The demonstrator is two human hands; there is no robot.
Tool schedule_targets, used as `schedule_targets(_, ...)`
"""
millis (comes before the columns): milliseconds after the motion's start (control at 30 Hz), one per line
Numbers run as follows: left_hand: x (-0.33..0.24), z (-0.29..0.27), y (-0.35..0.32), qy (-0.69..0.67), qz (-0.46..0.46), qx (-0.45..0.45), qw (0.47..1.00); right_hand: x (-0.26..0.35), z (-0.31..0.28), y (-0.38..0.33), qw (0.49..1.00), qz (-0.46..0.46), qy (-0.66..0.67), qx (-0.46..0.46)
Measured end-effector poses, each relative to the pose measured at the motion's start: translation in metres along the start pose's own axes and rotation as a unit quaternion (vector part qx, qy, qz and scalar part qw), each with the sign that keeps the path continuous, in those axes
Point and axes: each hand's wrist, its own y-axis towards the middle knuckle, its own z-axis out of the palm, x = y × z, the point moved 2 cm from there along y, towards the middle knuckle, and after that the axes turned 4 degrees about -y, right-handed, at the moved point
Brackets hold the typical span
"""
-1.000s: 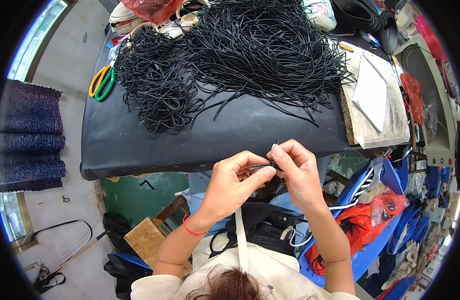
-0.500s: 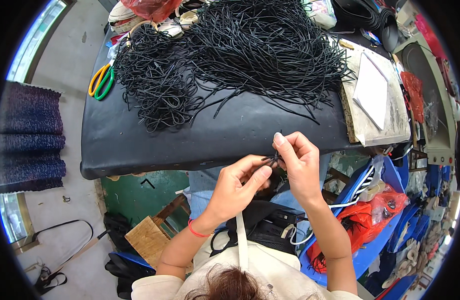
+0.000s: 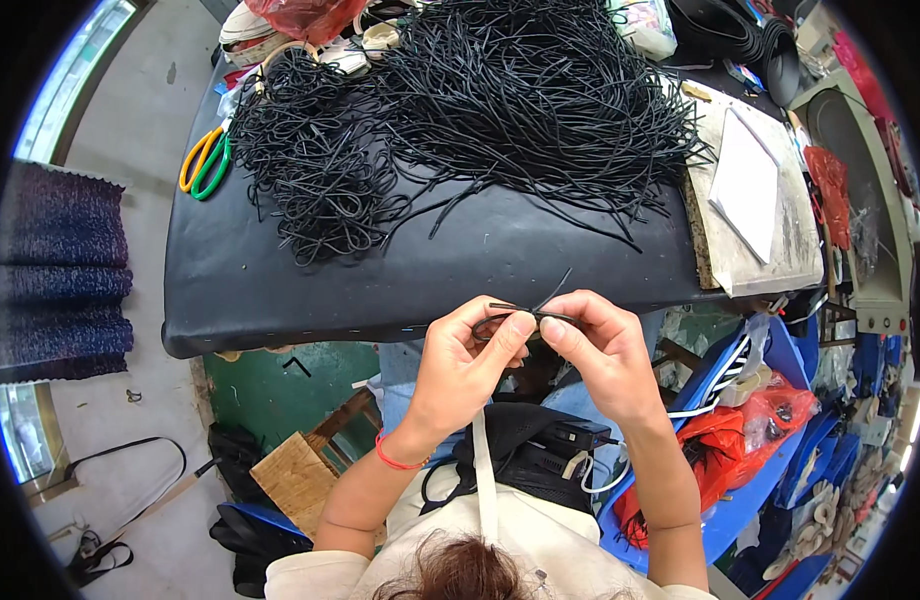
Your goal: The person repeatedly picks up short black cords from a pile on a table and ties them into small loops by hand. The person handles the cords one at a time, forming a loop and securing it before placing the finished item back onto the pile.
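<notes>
My left hand [image 3: 468,362] and my right hand [image 3: 602,352] meet just in front of the black table's [image 3: 280,285] near edge. Between their fingertips they pinch a short black cord [image 3: 528,311] bent into a small loop, with one loose end sticking up toward the table. A red band circles my left wrist. On the table lie two heaps of the same black cords: a looped, tangled heap [image 3: 315,170] at the left and a larger heap of straight strands [image 3: 540,95] in the middle.
Scissors with yellow and green handles [image 3: 204,160] lie at the table's left end. A stone slab with white paper [image 3: 755,195] sits at the right. Blue bins and red bags [image 3: 750,440] crowd the floor to my right; a wooden board [image 3: 298,480] lies below.
Both hands shifted slightly as the fingers worked the cord; its loop now shows by my left thumb, with one loose end pointing up between the hands.
</notes>
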Motion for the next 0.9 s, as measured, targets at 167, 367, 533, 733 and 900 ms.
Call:
schedule_targets(167,0.004,-0.001,0.0,-0.015,-0.018,0.008,1.0,-0.001,-0.004,-0.003,1.0,0.013,-0.024,0.016)
schedule_targets(367,0.002,0.014,0.007,-0.067,0.102,-0.09,0.988,-0.009,0.006,-0.003,0.99,0.066,0.121,-0.016)
schedule_targets(533,-0.004,0.003,0.015,-0.116,0.028,-0.001,0.993,0.008,0.016,-0.013,0.997,0.017,-0.005,-0.078)
schedule_targets(733,-0.009,0.002,0.007,-0.061,-0.023,0.097,0.993,0.013,0.001,0.011,0.977,-0.151,-0.14,-0.062)
schedule_targets(900,-0.006,0.001,0.005,-0.073,-0.049,0.079,0.993,0.012,0.012,0.004,0.993,-0.07,-0.044,-0.079)
